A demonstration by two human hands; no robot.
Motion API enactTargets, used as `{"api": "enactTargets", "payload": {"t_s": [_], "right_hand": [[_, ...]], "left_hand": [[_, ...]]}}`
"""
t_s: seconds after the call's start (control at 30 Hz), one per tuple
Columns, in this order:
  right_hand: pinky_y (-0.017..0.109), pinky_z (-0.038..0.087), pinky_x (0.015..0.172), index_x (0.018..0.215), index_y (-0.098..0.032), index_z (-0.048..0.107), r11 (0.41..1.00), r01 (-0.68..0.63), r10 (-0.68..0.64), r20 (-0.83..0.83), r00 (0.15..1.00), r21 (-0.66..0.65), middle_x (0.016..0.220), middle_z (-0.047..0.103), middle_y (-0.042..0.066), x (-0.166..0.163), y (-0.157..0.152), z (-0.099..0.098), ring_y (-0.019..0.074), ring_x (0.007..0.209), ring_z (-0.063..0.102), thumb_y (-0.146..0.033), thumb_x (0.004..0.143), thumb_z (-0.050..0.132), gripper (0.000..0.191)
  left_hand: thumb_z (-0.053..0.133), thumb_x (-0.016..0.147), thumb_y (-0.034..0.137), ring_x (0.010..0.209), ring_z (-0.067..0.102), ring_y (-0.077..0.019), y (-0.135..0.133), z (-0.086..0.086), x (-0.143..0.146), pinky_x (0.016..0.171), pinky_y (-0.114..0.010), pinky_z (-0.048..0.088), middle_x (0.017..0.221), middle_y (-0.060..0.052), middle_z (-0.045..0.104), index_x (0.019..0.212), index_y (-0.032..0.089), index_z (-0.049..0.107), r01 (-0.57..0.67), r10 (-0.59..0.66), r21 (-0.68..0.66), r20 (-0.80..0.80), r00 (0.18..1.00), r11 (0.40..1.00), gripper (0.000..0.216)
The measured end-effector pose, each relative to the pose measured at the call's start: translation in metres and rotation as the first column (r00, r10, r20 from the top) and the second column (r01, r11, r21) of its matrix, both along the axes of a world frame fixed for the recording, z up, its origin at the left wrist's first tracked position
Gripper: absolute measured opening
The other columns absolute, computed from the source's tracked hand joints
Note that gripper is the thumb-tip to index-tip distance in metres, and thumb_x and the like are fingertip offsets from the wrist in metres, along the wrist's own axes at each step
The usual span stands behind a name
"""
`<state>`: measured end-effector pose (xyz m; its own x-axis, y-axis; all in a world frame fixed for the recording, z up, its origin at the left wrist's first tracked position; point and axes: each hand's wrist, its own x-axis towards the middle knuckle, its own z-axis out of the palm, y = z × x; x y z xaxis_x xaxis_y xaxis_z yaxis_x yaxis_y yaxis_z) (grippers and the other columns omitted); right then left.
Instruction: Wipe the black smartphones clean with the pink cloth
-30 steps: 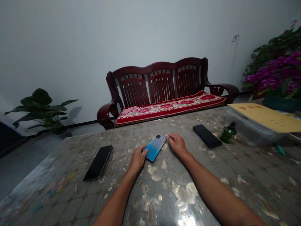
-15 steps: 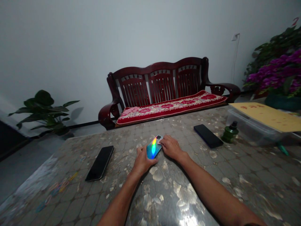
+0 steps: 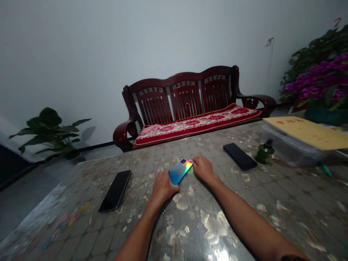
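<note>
A phone with a shiny blue, rainbow-tinted back [image 3: 180, 170] lies camera side up in the middle of the patterned table [image 3: 206, 221]. My left hand [image 3: 162, 185] curls round its near end, fingers closed on the edge. My right hand [image 3: 202, 168] grips its far right edge near the camera lens, fingers bent. Both forearms reach in from the bottom of the view.
A black phone [image 3: 115, 190] lies to the left, another black phone [image 3: 239, 156] to the right. A small green bottle [image 3: 264, 152] stands by a clear plastic box [image 3: 290, 148] with a yellow sheet on it. Coloured rubber bands [image 3: 65, 221] lie at the left. A wooden bench [image 3: 190, 105] stands behind.
The phone lay flat with my fingers at its ends a second ago. Both hands have closed on it, it tilted so its back flashes rainbow colours, and it sits slightly nearer me now.
</note>
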<state>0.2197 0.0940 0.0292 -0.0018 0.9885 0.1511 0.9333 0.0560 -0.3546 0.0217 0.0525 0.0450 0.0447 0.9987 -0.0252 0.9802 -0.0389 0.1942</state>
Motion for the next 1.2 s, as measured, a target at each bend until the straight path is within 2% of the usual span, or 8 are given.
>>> {"api": "enactTargets", "payload": {"t_s": [0.33, 0.57, 0.73, 0.8, 0.87, 0.97, 1.07, 1.2], "right_hand": [[0.026, 0.044, 0.075, 0.104, -0.021, 0.076, 0.996, 0.041, -0.048, -0.080, 0.996, -0.084, 0.111, 0.071, 0.012, -0.001, 0.003, 0.005, 0.0216, 0.101, 0.067, -0.029, 0.101, 0.043, 0.034], [0.027, 0.044, 0.073, 0.105, -0.022, 0.077, 0.997, 0.045, -0.052, -0.133, 0.990, -0.058, 0.108, 0.073, 0.013, 0.000, 0.003, 0.001, 0.0218, 0.096, 0.068, -0.027, 0.099, 0.045, 0.033], [0.026, 0.044, 0.073, 0.098, -0.022, 0.078, 0.998, 0.045, -0.053, -0.201, 0.978, -0.044, 0.105, 0.074, 0.011, 0.004, 0.004, -0.001, 0.0212, 0.094, 0.068, -0.033, 0.100, 0.049, 0.031], [0.026, 0.045, 0.075, 0.097, -0.022, 0.078, 0.999, 0.040, -0.037, -0.322, 0.946, 0.004, 0.102, 0.074, 0.009, 0.007, 0.006, -0.001, 0.0199, 0.093, 0.068, -0.035, 0.099, 0.051, 0.031], [0.025, 0.047, 0.077, 0.100, -0.020, 0.078, 0.992, 0.044, 0.019, -0.489, 0.872, 0.118, 0.098, 0.073, 0.008, 0.009, 0.007, 0.000, 0.0182, 0.090, 0.067, -0.032, 0.098, 0.053, 0.028], [0.025, 0.050, 0.081, 0.099, -0.018, 0.078, 0.937, 0.046, 0.207, -0.658, 0.724, 0.346, 0.095, 0.072, 0.007, 0.011, 0.007, 0.007, 0.0170, 0.089, 0.067, -0.024, 0.093, 0.057, 0.023], [0.027, 0.051, 0.080, 0.095, -0.018, 0.078, 0.863, 0.009, 0.390, -0.676, 0.626, 0.506, 0.091, 0.071, 0.006, 0.010, 0.002, 0.021, 0.0172, 0.086, 0.066, -0.023, 0.090, 0.060, 0.020], [0.027, 0.051, 0.075, 0.096, -0.021, 0.078, 0.809, -0.079, 0.502, -0.616, 0.607, 0.582, 0.087, 0.069, 0.005, 0.006, -0.010, 0.042, 0.0165, 0.081, 0.063, -0.024, 0.091, 0.061, 0.018]], "left_hand": [[0.077, 0.059, 0.033, 0.121, 0.056, -0.0379, 0.024, 0.019, 0.019, 0.090, -0.040, 0.047, 0.131, -0.018, 0.057, 0.124, 0.018, 0.056, -0.052, 0.023, -0.180, -0.161, 0.987, 0.982, 0.070], [0.077, 0.060, 0.035, 0.120, 0.056, -0.0391, 0.041, 0.012, 0.037, 0.092, -0.043, 0.045, 0.128, -0.019, 0.057, 0.124, 0.019, 0.055, -0.013, 0.007, -0.082, -0.073, 0.997, 0.997, 0.070], [0.077, 0.060, 0.031, 0.119, 0.055, -0.0339, 0.045, 0.003, 0.028, 0.094, -0.039, 0.043, 0.124, -0.011, 0.058, 0.125, 0.024, 0.053, 0.016, -0.016, -0.039, 0.000, 1.000, 0.999, 0.070], [0.077, 0.060, 0.027, 0.121, 0.054, -0.0332, 0.042, 0.001, 0.023, 0.096, -0.039, 0.043, 0.124, -0.011, 0.056, 0.132, 0.023, 0.049, 0.036, -0.036, -0.005, 0.040, 0.999, 0.999, 0.077], [0.075, 0.060, 0.021, 0.122, 0.053, -0.0325, 0.038, -0.001, 0.019, 0.100, -0.039, 0.042, 0.124, -0.011, 0.054, 0.138, 0.022, 0.046, 0.064, -0.070, 0.065, 0.101, 0.992, 0.996, 0.083], [0.071, 0.059, 0.014, 0.122, 0.051, -0.0305, 0.029, -0.001, 0.015, 0.105, -0.040, 0.039, 0.122, -0.009, 0.050, 0.139, 0.022, 0.044, 0.110, -0.152, 0.198, 0.212, 0.965, 0.974, 0.085], [0.065, 0.056, 0.007, 0.123, 0.049, -0.0280, 0.021, 0.000, 0.012, 0.109, -0.039, 0.039, 0.122, -0.008, 0.047, 0.138, 0.021, 0.043, 0.144, -0.244, 0.301, 0.327, 0.913, 0.943, 0.085], [0.060, 0.054, 0.003, 0.126, 0.048, -0.0274, 0.011, 0.004, 0.010, 0.113, -0.040, 0.037, 0.127, -0.008, 0.045, 0.135, 0.023, 0.042, 0.140, -0.302, 0.353, 0.459, 0.836, 0.925, 0.085]]}}
